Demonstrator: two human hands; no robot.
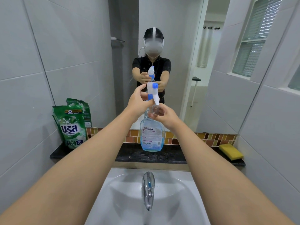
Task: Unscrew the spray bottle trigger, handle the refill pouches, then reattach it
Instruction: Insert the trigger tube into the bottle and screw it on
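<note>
At the left end of the dark stone ledge (162,157) a green refill pouch (71,127) stands against the wall. The left hand (138,101) pinches the blue collar of the white spray trigger (153,93). The right hand (164,114) grasps the neck of the clear spray bottle (151,135), which stands at the ledge's middle. A yellow sponge (231,151) lies at the right end. Below is the white sink (123,192) with chrome faucet (148,189).

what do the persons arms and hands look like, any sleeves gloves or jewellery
Both forearms are bare from the frame's lower edge up to the wrists. The left hand and right hand wear no gloves, and no rings, watch or bracelets show. In the mirror the reflection wears a black short-sleeved shirt, the sleeves ending above the elbows.
</note>
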